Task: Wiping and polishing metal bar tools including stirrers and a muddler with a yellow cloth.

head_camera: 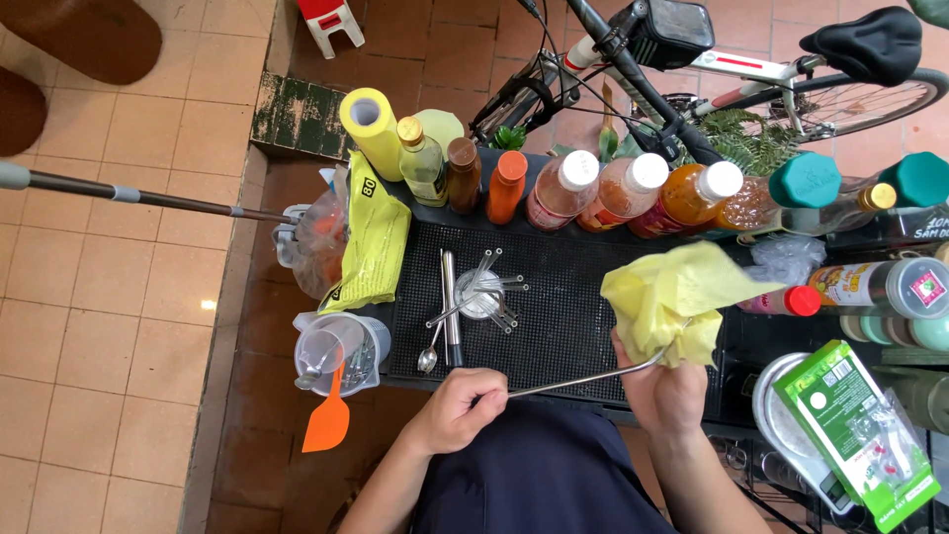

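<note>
Dark blue clothing [539, 475] at the bottom edge, two bare forearms rising from it toward a black ribbed mat [563, 326] on the tabletop [583, 222]. Left hand [457, 407] curled shut around one end of a long thin metal rod [578, 380], fingers folded over it just below the mat's near edge. Right hand [660, 388] closed on a crumpled yellow cloth [677, 297], the cloth bunched around the rod's far end and lifted above the mat. At mat centre, a small glass [481, 295] bristling with metal stirrers, a spoon [428, 358] and flat metal tools just beside it. Left of the mat, a clear measuring jug [339, 352] holding utensils, an orange spatula [328, 419] hanging below its rim, and a yellow packet [374, 242] leaning against a plastic bag. Along the far edge, a row of bottles [563, 188] with orange, white and teal caps, plus a yellow roll [374, 129] at the left end. At lower right, a green carton [850, 430] lying on a round metal lid. Beyond the tabletop, a parked bicycle [732, 69] on terracotta floor tiles [109, 297], a grey pole [119, 193] crossing them from the left.
</note>
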